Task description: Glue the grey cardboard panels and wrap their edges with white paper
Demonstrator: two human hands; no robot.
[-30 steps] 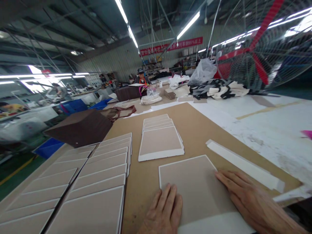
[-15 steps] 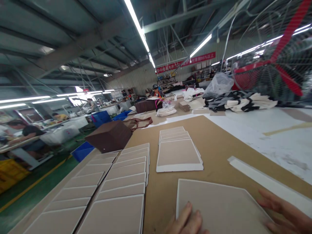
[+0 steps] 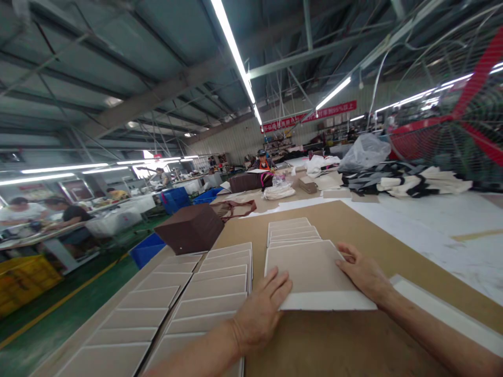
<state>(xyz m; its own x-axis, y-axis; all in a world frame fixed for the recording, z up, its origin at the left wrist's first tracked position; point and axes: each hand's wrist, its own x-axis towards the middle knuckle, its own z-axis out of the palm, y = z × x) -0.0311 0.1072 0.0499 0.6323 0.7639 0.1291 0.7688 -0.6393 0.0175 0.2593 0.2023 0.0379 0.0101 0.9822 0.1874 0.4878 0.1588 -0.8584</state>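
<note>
Brown board (image 3: pixel 393 235): card rows (image 3: pixel 220 286), white strip (image 3: pixel 451 316) alongside; left hand (image 3: pixel 265 301), right hand (image 3: pixel 363 275) gripping beige panel (image 3: pixel 306 267).

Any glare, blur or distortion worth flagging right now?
Head view: the long white ceiling tube is blown out; head view: the red-bladed wire-caged fan looks stretched at the right edge; head view: the bare left hand and right hand at the rectangular beige panel are slightly soft but legible.

- Head cam, on person's head; faces fwd + down along table (image 3: pixel 314 340).
- Fingers (image 3: pixel 280 285) nr lens, approx. lower ctr.
- Wide FOV: ceiling (image 3: pixel 161 36) fills top, fan (image 3: pixel 476 86) cut off at R edge, banner (image 3: pixel 334 109) far off.
</note>
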